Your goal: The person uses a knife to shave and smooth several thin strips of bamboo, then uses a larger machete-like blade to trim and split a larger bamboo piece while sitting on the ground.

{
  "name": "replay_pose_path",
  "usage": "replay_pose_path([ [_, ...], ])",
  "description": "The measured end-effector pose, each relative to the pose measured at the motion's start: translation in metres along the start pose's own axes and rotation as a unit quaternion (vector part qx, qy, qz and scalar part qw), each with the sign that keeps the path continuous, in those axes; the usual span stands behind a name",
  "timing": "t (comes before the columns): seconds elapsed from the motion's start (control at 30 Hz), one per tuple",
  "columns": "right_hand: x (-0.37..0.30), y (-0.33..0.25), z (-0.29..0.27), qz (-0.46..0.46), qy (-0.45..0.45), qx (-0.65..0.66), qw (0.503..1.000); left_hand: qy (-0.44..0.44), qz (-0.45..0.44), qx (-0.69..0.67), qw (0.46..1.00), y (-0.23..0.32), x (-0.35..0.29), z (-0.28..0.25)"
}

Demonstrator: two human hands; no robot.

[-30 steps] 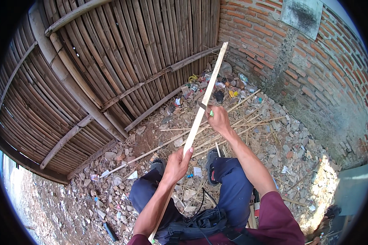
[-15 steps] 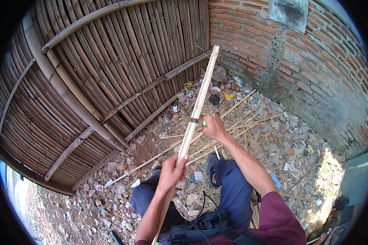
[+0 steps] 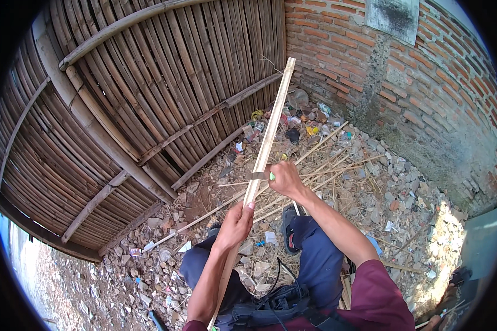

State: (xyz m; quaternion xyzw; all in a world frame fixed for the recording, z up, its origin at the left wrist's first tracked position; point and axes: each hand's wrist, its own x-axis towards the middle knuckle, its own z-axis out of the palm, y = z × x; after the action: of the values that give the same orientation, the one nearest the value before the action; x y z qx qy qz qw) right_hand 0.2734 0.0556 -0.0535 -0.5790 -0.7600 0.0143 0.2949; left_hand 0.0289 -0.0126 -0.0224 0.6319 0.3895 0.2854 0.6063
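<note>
A long, pale split-bamboo slat (image 3: 274,118) runs from between my legs up and away, slanting a little to the right. My left hand (image 3: 236,225) is wrapped round its lower half, thumb along the edge. Just beyond that grip, my right hand (image 3: 286,179) is closed on the green handle of a knife (image 3: 257,176). The dark blade lies across the slat and touches it, though most of the handle is hidden in my fist.
Loose bamboo strips (image 3: 320,172) and straw lie on rubble beyond my knees. A bamboo-slat wall (image 3: 176,71) stands at the left, and a brick wall (image 3: 337,60) rises behind and to the right. Scattered litter (image 3: 312,131) gathers in their corner.
My right hand and the knife have slid a short way down the slat toward my left hand. The left hand keeps its grip on the slat, shifted up slightly.
</note>
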Motion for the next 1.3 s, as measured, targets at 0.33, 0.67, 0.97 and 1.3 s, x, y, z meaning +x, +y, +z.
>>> replay_pose_path([
  [0.33, 0.021, 0.038, -0.013, 0.116, 0.099, 0.058, 0.987, -0.064, -0.063, -0.122, 0.988, -0.009, -0.031, 0.000],
  [0.67, 0.009, 0.039, -0.014, 0.076, 0.082, 0.038, 0.993, -0.057, -0.059, -0.068, 0.994, -0.020, -0.044, -0.002],
  [0.97, 0.011, 0.064, -0.013, -0.018, 0.082, -0.100, 0.991, -0.049, -0.066, -0.045, 0.996, -0.016, -0.072, 0.008],
  [1.3, 0.009, 0.100, -0.033, 0.306, 0.191, 0.044, 0.932, -0.068, -0.126, -0.039, 0.989, -0.043, -0.122, 0.011],
])
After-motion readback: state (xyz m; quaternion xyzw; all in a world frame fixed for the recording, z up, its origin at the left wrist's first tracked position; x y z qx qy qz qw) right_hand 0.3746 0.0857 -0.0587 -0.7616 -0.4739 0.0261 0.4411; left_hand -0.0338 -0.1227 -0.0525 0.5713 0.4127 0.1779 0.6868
